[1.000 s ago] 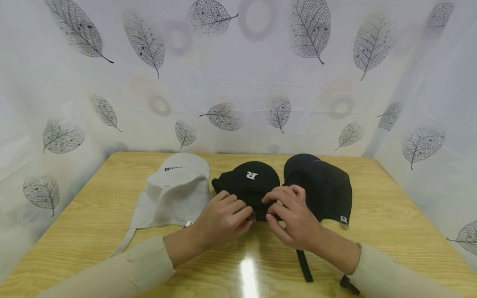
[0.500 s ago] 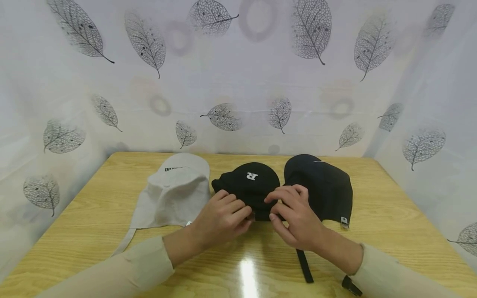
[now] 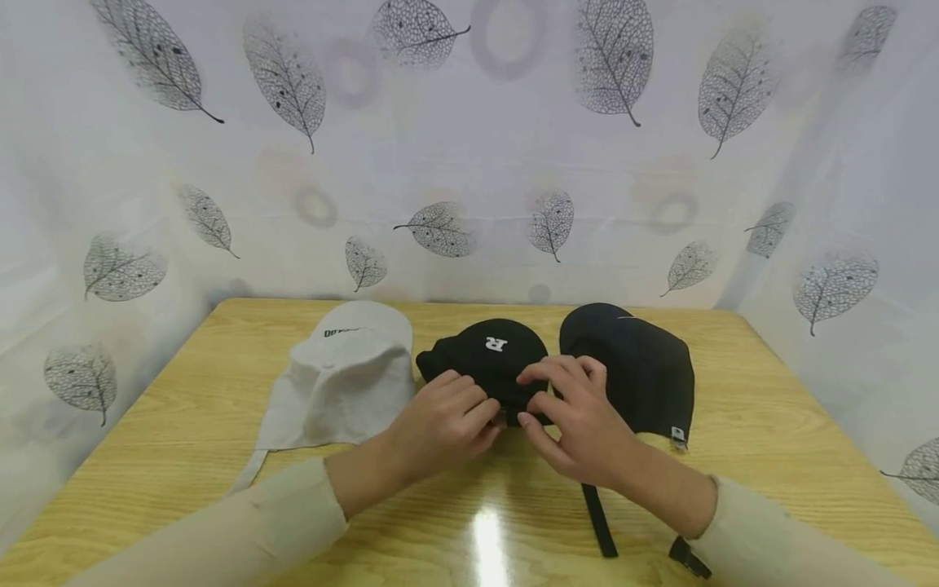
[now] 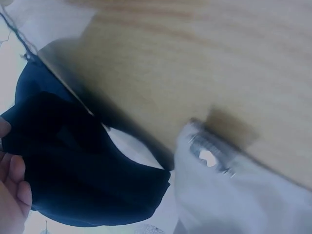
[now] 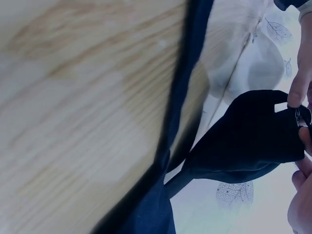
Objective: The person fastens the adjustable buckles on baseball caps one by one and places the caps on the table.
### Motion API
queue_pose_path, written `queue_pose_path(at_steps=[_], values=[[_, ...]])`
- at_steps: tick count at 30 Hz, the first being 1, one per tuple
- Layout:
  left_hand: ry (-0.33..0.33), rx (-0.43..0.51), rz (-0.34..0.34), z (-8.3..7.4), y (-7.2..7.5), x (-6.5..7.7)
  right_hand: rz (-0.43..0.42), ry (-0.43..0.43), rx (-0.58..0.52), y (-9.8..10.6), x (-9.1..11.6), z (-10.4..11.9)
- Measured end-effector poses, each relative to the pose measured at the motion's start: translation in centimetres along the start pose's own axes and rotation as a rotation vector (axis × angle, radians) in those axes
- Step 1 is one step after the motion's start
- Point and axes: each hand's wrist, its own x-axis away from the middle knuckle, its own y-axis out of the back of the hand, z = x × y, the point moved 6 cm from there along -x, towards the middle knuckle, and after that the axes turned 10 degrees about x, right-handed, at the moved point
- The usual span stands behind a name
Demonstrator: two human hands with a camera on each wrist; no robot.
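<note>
A black cap (image 3: 484, 363) with a white letter R lies in the middle of the table between two other caps. At its near edge, my left hand (image 3: 447, 420) pinches the cap beside a small metal buckle (image 5: 302, 117). My right hand (image 3: 575, 416) has its thumb and index finger bent close together at the black strap on the same edge, and its other fingers arch over the cap. In the left wrist view, fingers (image 4: 13, 178) hold the black cloth (image 4: 87, 175). Part of the strap is hidden behind the hands.
To the left lies a light grey cap (image 3: 348, 383) with dark lettering; its metal buckle (image 4: 209, 153) shows close up. A dark navy cap (image 3: 645, 375) lies right, its near corner bearing a white tag (image 3: 676, 434). A black strap (image 3: 599, 522) and a buckle end (image 3: 689, 558) lie near the right forearm.
My right hand has shifted slightly left and up, nearer my left hand. The near edge of the black cap has risen a little with both hands. The other caps stay put.
</note>
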Motion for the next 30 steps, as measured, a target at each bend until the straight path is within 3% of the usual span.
queue_pose_path(at_steps=[6, 14, 30], values=[[0.054, 0.082, -0.067, 1.4, 1.1, -1.3, -0.054, -0.027, -0.035, 0.7, -1.1, -0.7], [0.077, 0.139, -0.079, 2.4, 2.3, -2.5, -0.091, -0.051, -0.043, 1.9, -2.3, -1.4], [0.092, 0.147, -0.053, 2.4, 2.5, -2.0, -0.100, -0.051, -0.057, 2.1, -2.0, -1.4]])
